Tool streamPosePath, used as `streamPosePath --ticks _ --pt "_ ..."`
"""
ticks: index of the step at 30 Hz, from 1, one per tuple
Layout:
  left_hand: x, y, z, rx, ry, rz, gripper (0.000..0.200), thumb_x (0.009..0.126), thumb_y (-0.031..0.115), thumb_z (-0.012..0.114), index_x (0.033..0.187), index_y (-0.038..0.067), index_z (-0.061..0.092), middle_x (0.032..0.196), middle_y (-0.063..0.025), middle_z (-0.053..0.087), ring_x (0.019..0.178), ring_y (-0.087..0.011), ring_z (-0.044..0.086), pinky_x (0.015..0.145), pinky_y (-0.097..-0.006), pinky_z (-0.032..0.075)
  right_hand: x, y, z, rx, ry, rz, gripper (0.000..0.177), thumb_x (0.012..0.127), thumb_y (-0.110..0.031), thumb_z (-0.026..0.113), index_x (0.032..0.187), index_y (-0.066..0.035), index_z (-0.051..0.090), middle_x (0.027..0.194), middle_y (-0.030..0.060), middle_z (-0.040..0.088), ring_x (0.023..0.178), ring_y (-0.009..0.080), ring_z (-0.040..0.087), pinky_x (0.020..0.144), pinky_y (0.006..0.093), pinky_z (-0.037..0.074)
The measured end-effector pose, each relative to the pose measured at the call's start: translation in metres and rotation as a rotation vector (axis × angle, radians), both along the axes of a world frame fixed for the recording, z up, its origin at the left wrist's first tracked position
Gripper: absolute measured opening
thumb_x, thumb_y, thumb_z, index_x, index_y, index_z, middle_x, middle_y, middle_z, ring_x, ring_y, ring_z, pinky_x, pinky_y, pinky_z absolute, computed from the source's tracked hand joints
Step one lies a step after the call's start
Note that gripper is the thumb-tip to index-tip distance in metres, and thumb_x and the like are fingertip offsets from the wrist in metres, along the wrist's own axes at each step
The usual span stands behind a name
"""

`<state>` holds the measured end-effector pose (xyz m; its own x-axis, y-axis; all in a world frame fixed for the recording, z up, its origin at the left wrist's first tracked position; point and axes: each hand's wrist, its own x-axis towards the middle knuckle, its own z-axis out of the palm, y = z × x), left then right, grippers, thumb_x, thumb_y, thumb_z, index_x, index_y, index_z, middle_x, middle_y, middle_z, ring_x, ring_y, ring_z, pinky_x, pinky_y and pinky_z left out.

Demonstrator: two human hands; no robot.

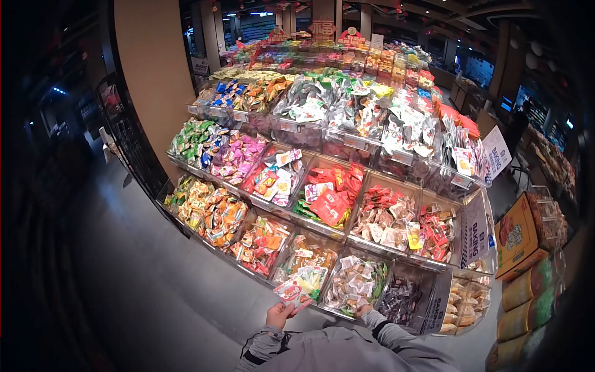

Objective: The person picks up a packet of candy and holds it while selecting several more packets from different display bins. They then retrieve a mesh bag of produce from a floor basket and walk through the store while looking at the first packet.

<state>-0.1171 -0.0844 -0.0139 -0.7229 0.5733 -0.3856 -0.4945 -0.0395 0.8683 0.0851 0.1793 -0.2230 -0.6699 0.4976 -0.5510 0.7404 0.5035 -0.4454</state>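
Observation:
My left hand is closed on the lower left corner of a red and white snack packet. The packet is held up in front of a bin of mixed bags at the display's front. At the front rim of the neighbouring bin, full of clear-wrapped snacks, is my right hand. Its fingers are small in view and partly hidden, so whether they grip anything does not show. Dark-wrapped sweets lie in the bin just right of that hand.
Tiered clear bins of bagged snacks rise ahead. A "BAKING" sign panel stands at their right side. Farther right are an orange carton and stacked jars. Grey floor runs along the left, beside a tan pillar.

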Motion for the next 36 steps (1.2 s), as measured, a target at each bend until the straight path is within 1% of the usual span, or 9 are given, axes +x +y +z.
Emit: streamPosePath --ticks 3,10,14,17,21,27,29,32,36 --pt "0.0 -0.002 -0.005 -0.034 0.063 -0.011 0.02 0.073 0.014 0.058 0.062 0.0 0.049 0.06 -0.004 0.052 0.055 -0.0085 0.051 0.052 -0.0197 0.044 0.01 0.01 -0.047 -0.274 0.038 0.055 0.026 0.059 -0.027 0.055 0.075 -0.007 0.06 0.058 0.0082 0.055 0.051 0.0166 0.051 0.05 0.0296 0.041" --pt "0.006 -0.004 0.004 -0.021 0.007 0.019 0.019 0.073 0.015 0.058 0.064 0.001 0.05 0.062 -0.004 0.053 0.056 -0.008 0.051 0.052 -0.0191 0.044 -0.006 0.011 -0.023 -0.397 0.214 0.477 0.014 0.056 -0.018 0.05 0.048 -0.009 0.044 0.047 0.0069 0.044 0.045 0.0169 0.044 0.044 0.0313 0.035" --pt "0.012 -0.006 0.008 -0.032 -0.012 0.025 0.017 0.074 0.015 0.057 0.067 0.0 0.051 0.064 -0.0042 0.053 0.057 -0.0079 0.051 0.052 -0.0189 0.044 0.006 0.013 -0.035 -0.359 0.341 0.369 0.012 0.059 -0.021 0.051 0.056 -0.009 0.054 0.057 0.0083 0.052 0.057 0.0165 0.051 0.054 0.0307 0.04" --pt "0.015 -0.008 0.003 -0.002 -0.032 0.03 0.015 0.076 0.015 0.053 0.073 0.0 0.051 0.069 -0.0042 0.054 0.059 -0.0086 0.052 0.055 -0.02 0.045 0.005 0.007 0.016 -0.357 0.033 -0.107 0.031 0.062 -0.031 0.057 0.087 -0.012 0.061 0.077 0.0072 0.06 0.071 0.0181 0.056 0.07 0.0269 0.042" --pt "0.026 -0.006 0.016 -0.029 -0.092 0.097 0.015 0.077 0.015 0.052 0.072 0.0 0.05 0.071 -0.0044 0.054 0.061 -0.0089 0.052 0.057 -0.0213 0.046 0.019 0.001 0.014 -0.143 0.153 -0.384 0.025 0.063 -0.022 0.059 0.085 -0.009 0.061 0.074 0.0092 0.06 0.068 0.0181 0.057 0.067 0.0262 0.043" --pt "0.041 -0.008 0.007 -0.075 -0.119 0.143 0.014 0.077 0.014 0.05 0.071 0.001 0.049 0.072 -0.005 0.055 0.062 -0.0095 0.052 0.057 -0.0225 0.046 0.017 -0.011 0.035 -0.122 0.182 -0.277 0.023 0.066 -0.022 0.056 0.085 -0.01 0.061 0.076 0.0108 0.06 0.073 0.0176 0.057 0.069 0.0261 0.043" --pt "0.044 -0.008 -0.001 -0.092 -0.114 0.115 0.019 0.077 0.015 0.047 0.092 0.003 0.051 0.082 -0.003 0.056 0.071 -0.0097 0.053 0.061 -0.0243 0.046 0.013 -0.009 0.035 -0.036 0.123 -0.046 0.027 0.067 -0.026 0.053 0.088 -0.011 0.06 0.076 0.0115 0.059 0.072 0.0179 0.057 0.069 0.0254 0.043" --pt "0.054 0.003 0.02 -0.076 -0.141 0.215 0.013 0.078 0.014 0.049 0.072 0.002 0.05 0.073 -0.0056 0.056 0.061 -0.0103 0.053 0.055 -0.0224 0.045 0.002 0.001 0.015 -0.121 0.083 -0.002 0.029 0.067 -0.028 0.052 0.088 -0.011 0.059 0.077 0.0117 0.059 0.073 0.0205 0.057 0.069 0.0263 0.043" --pt "0.062 0.005 0.015 -0.076 -0.136 0.234 0.013 0.078 0.015 0.049 0.073 0.002 0.05 0.072 -0.0055 0.056 0.059 -0.0105 0.053 0.054 -0.0219 0.045 -0.018 0.012 0.022 -0.037 0.102 0.178 0.029 0.065 -0.028 0.054 0.087 -0.011 0.06 0.077 0.0119 0.059 0.071 0.0233 0.057 0.067 0.0276 0.043"
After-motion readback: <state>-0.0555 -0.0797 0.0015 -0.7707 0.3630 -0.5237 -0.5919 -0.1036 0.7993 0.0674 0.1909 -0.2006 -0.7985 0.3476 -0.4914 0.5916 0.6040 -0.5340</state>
